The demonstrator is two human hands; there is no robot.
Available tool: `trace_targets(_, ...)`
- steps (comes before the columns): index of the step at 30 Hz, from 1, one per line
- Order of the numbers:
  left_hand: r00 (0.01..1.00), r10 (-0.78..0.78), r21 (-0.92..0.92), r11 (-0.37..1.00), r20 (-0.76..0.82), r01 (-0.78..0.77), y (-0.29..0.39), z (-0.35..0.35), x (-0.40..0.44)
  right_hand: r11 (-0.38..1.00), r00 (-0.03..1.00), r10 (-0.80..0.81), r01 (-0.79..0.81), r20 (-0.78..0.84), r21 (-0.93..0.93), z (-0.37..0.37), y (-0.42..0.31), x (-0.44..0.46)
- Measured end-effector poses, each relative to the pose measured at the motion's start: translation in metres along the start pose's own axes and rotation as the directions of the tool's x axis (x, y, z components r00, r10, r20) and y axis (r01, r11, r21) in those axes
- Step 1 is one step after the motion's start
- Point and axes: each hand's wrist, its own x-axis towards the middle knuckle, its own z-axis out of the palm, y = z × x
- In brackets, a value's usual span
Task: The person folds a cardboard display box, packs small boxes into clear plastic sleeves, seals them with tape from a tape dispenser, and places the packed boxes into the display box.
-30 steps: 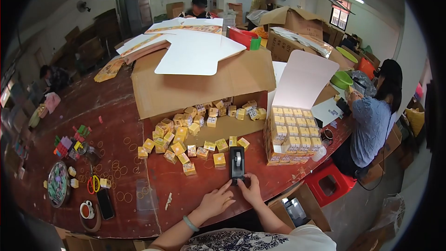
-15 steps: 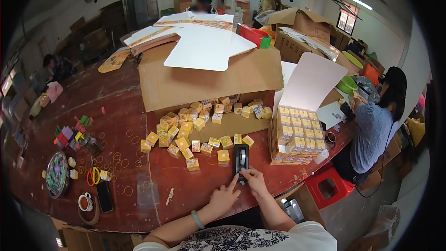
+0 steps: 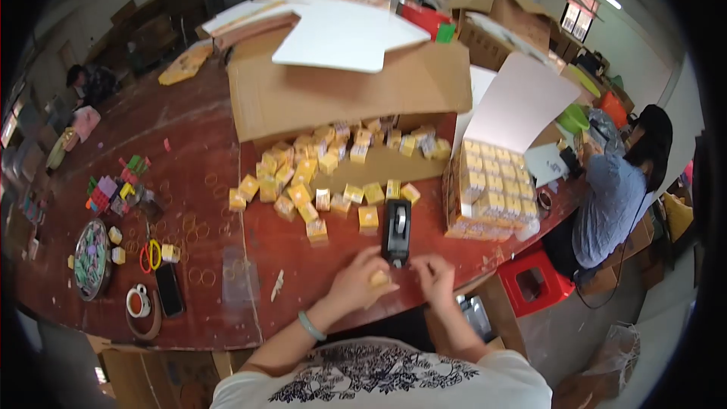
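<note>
My left hand (image 3: 362,280) is closed around a small yellow box (image 3: 379,278), just below the black tape dispenser (image 3: 397,233). To the right of the dispenser's near end, my right hand (image 3: 435,279) has its thumb and fingers pinched together; anything between them is too small to make out. Many small yellow boxes (image 3: 368,218) lie loose beyond the dispenser, some spilling from a large cardboard box (image 3: 348,91). An open display carton (image 3: 485,226) with a raised white lid holds rows of the same boxes.
At the left are a metal bowl (image 3: 92,261) of small items, scissors (image 3: 154,254), a phone (image 3: 170,289), a cup (image 3: 138,301) and scattered rubber bands. A red stool (image 3: 534,284) and a co-worker (image 3: 617,189) are at the right. More people sit or stand farther back.
My left hand has drawn back from the dispenser and now holds a small yellow box. My right hand has moved off the dispenser to the right. The camera view has tilted downward.
</note>
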Motion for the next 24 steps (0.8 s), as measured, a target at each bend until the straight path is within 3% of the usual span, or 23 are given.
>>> trace_targets(2,0.997,-0.053,-0.285,0.958,-0.054,0.035,0.006,-0.014,0.01,0.959,0.953,-0.262,0.275,0.15,-0.067,-0.019,-0.041,0.023)
trace_targets(4,0.928,-0.285,-0.592,0.715,0.241,0.373,0.019,-0.034,0.017,0.855,0.807,-0.503,0.517,0.311,0.039,-0.028,-0.057,0.051)
trace_targets(6,0.947,-0.239,-0.629,0.707,0.216,0.322,0.021,-0.039,0.019,0.952,0.846,-0.305,0.264,0.438,0.154,-0.029,-0.1,0.06)
trace_targets(7,0.96,-0.185,-0.527,0.806,0.208,0.27,0.021,-0.044,0.021,0.985,0.771,-0.163,0.089,0.615,0.149,-0.034,-0.105,0.07)
trace_targets(9,0.957,-0.156,-0.554,0.788,0.243,0.269,0.023,-0.049,0.02,0.914,0.664,-0.25,-0.078,0.704,0.398,-0.024,-0.105,0.082)
trace_targets(10,0.953,-0.17,-0.559,0.778,0.251,0.286,0.027,-0.051,0.017,0.914,0.66,-0.236,-0.098,0.713,0.394,-0.021,-0.101,0.083)
trace_targets(14,0.921,-0.266,-0.437,0.819,0.284,0.371,0.039,-0.066,0.019,0.897,0.432,-0.343,-0.113,0.834,0.428,-0.01,-0.096,0.094)
trace_targets(20,0.96,-0.186,-0.444,0.857,0.208,0.262,0.031,-0.057,0.022,0.938,0.483,-0.242,-0.104,0.842,0.33,-0.003,-0.089,0.092)
trace_targets(24,0.932,-0.232,-0.629,0.69,0.277,0.359,0.029,-0.055,0.024,0.924,0.554,-0.105,-0.254,0.826,0.287,-0.006,-0.08,0.097)
